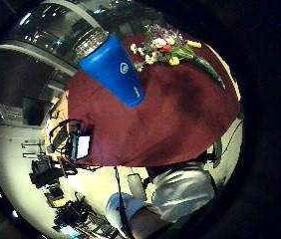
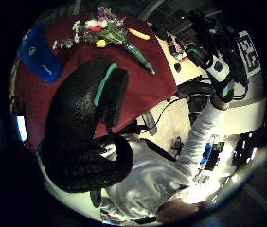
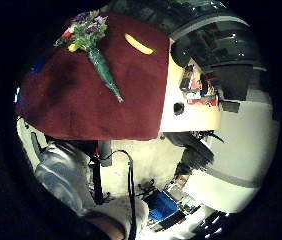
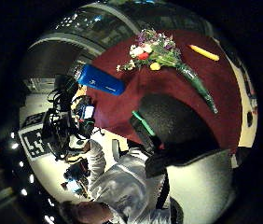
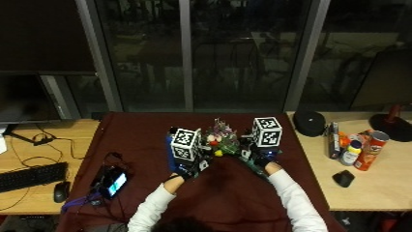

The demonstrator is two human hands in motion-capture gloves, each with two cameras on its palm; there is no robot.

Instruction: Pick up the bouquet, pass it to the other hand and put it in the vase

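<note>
The left hand (image 5: 182, 170) hovers above the dark red tabletop (image 5: 141, 145) holding nothing, its fingers (image 2: 84, 137) loosely curled. Beside it stands the blue vase (image 1: 113, 69). The bouquet (image 5: 222, 140) lies flat on the cloth between the hands, untouched, with a yellow banana (image 3: 138, 44) nearby. The right hand (image 5: 262, 162) hovers to the right; its fingers cannot be told.

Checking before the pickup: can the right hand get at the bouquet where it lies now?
Probably yes. The bouquet lies flat on the maroon cloth, nothing on its wrapped stem; the right hand hovers beside it.
</note>
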